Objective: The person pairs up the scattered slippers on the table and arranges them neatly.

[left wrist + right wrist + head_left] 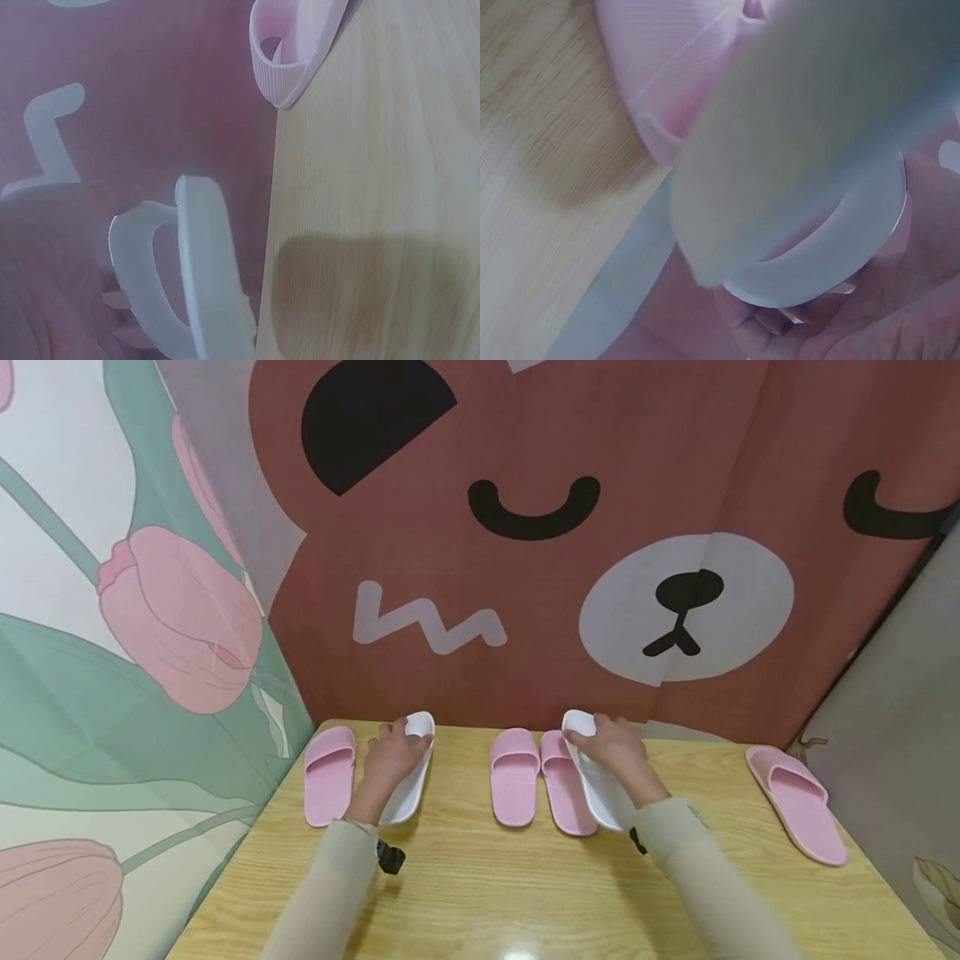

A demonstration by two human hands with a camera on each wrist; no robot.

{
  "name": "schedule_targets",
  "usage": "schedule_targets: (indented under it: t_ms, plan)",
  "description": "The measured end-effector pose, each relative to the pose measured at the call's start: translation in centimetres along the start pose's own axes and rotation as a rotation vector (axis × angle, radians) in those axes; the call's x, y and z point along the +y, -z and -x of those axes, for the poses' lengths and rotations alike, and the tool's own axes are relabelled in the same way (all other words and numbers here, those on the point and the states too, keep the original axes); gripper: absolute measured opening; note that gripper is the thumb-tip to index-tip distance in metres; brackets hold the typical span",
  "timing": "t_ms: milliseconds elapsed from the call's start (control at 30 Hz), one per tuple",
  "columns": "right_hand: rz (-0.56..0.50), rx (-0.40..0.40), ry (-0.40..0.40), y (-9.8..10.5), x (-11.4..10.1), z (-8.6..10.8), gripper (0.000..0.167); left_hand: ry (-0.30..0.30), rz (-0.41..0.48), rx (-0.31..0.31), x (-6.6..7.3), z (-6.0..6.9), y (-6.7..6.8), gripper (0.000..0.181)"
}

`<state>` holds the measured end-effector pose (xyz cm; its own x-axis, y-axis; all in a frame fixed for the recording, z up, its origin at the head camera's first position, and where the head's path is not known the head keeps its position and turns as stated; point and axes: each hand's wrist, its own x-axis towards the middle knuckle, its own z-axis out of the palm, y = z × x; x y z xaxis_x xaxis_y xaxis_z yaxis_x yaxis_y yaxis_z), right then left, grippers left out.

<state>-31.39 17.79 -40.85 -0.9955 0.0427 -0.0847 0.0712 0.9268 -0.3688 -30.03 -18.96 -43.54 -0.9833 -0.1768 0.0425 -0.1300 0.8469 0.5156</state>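
My left hand (392, 753) grips a white slipper (408, 795) by its strap, near the table's back edge. That slipper (206, 262) shows side-on in the left wrist view, with a shadow on the wood. With my right hand (617, 750) I hold another white slipper (602, 789) by the strap. It slants in front of part of a pink slipper (567, 797). In the right wrist view this white slipper (802, 127) is blurred and close, and fingers (769, 319) curl at its strap. Another pink slipper (514, 781) lies just left of the partly covered one.
One pink slipper (330, 777) lies at the wooden table's (480, 877) back left, beside my left hand. Another pink slipper (798, 806) lies angled at the far right. A bear-print curtain (450, 552) hangs behind the table, with a tulip-print one (180, 618) at left.
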Motion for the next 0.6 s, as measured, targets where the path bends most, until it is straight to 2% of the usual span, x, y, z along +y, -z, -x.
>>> schedule_targets:
  t_ms: [600]
  plan:
    - [-0.013,0.003,0.002,-1.2,-3.8,0.0,0.093,0.014,0.025,-0.011,0.8,0.1,-0.5,0.079]
